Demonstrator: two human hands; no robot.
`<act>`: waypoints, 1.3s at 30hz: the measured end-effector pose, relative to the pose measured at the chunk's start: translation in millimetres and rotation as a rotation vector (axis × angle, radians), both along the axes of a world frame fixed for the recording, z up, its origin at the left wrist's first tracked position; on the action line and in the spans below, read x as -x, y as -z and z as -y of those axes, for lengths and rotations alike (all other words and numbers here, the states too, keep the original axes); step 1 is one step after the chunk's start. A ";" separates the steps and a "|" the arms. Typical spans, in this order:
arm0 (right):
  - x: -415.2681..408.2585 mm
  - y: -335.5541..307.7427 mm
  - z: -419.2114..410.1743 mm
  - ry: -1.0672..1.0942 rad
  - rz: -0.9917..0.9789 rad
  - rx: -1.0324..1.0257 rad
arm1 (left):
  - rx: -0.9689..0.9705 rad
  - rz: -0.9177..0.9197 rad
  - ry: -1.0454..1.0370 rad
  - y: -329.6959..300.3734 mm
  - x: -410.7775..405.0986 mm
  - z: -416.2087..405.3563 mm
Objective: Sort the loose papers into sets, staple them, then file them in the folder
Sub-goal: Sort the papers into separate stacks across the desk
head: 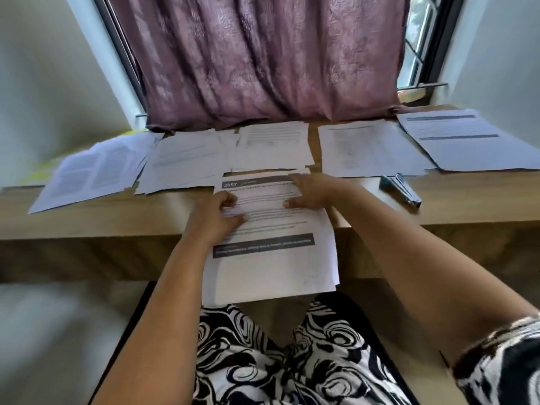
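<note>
A set of white printed papers [271,267] with dark header bars hangs over the front edge of the wooden table [87,217]. My left hand [214,217] holds the set at its left edge, fingers curled on the top sheet. My right hand [312,192] grips its upper right part, thumb on the page. More loose paper piles lie along the back: one at the left [93,171], one left of centre [184,162], one at centre [271,144], one to the right [368,150], one at the far right [464,138]. A metal stapler [401,190] lies on the table, right of my right hand.
A purple curtain [263,59] hangs behind the table, its hem touching the back papers. A barred window [420,42] shows at the right. Something yellow [43,168] peeks from under the left pile. My patterned lap [277,361] is below the table edge.
</note>
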State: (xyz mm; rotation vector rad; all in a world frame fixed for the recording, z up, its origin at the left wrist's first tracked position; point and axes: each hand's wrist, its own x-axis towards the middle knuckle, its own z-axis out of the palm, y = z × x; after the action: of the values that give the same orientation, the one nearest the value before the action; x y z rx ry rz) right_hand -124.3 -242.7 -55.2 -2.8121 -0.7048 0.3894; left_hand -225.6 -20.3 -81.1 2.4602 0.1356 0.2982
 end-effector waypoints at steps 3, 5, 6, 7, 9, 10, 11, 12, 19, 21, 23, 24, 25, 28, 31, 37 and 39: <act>2.4 -2.9 -4.4 0.022 0.044 -0.025 | -0.046 0.002 0.008 0.2 1.5 0.3; 5.7 -5.1 -5.8 0.014 0.070 -0.109 | -0.072 0.009 -0.006 -0.1 1.4 1.4; 8.7 -6.5 -6.4 0.010 0.078 -0.185 | -0.090 0.017 -0.028 0.0 1.8 2.1; 10.6 -6.6 -6.5 0.014 0.088 -0.282 | -0.122 0.033 -0.051 0.7 2.3 2.9; 14.1 -8.3 -5.7 0.062 0.113 -0.474 | -0.184 0.093 -0.076 4.3 1.0 1.7; 16.4 -11.1 -4.1 0.103 0.098 -0.589 | -0.175 0.122 -0.095 5.1 1.7 1.5; 17.3 -14.2 -2.1 0.156 0.054 -0.729 | -0.125 0.148 -0.125 5.0 3.0 1.7; 18.1 -18.6 0.2 0.217 0.002 -0.871 | -0.041 0.177 -0.157 3.3 5.0 2.7; -0.9 -72.3 58.2 0.500 0.075 -1.503 | 0.777 -0.057 0.101 -39.2 2.5 30.7; -3.8 -82.3 83.7 0.567 0.088 -1.489 | 0.874 -0.051 0.207 -44.7 -11.2 51.0; -4.0 -86.5 111.3 0.566 -0.077 -1.544 | 0.935 0.025 0.203 -50.7 -29.6 77.6; 0.0 -86.0 125.9 0.560 -0.211 -1.595 | 0.950 0.061 0.185 -53.5 -40.2 92.8; 4.0 -83.3 143.1 0.580 -0.316 -1.640 | 0.950 0.087 0.162 -56.7 -52.2 109.5; 16.4 -63.3 195.0 0.653 -0.425 -1.736 | 0.926 0.143 0.127 -57.3 -91.4 159.7; 24.7 -41.6 232.0 0.676 -0.341 -1.691 | 0.871 0.143 0.171 -49.6 -122.7 222.2; -10.4 -3.0 282.6 1.111 0.306 -1.484 | 0.771 0.061 0.198 -33.6 -151.6 333.7; -21.2 1.5 296.2 1.243 0.492 -1.161 | 0.675 0.069 0.241 -31.8 -159.0 354.4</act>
State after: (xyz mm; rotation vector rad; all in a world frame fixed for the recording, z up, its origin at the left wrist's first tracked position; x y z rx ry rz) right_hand -103.1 -538.9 -56.8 -1.6615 0.6499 -0.7081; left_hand -66.6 -374.7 -49.2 1.7719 -0.0816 0.1902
